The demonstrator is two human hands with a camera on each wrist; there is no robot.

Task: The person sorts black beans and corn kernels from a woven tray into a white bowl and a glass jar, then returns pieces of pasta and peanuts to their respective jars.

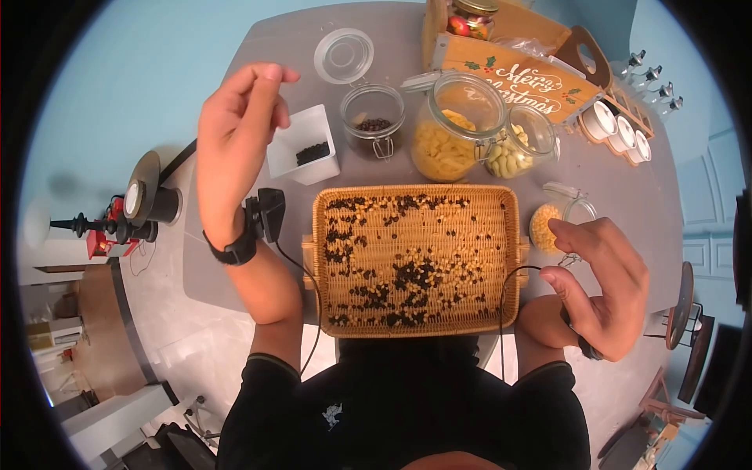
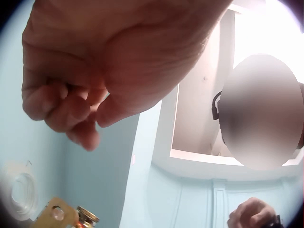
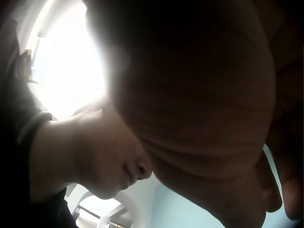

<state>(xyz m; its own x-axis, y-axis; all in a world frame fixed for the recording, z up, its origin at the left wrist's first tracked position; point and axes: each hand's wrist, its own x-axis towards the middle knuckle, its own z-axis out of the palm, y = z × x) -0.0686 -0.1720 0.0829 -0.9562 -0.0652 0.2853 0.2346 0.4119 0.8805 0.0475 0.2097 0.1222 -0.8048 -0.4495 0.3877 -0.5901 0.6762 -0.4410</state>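
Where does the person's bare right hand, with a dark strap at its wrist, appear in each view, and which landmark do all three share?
Head view: the bare right hand is at the right, below mid-height.
Left wrist view: the hand is small, at the bottom, right of centre.
Right wrist view: the hand is large and dark, across centre and right.
Shared landmark: pale blue wall.

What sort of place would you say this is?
Probably a home dining area or kitchen: there are glass food jars and a wicker tray at a table, near pale blue panelled walls.
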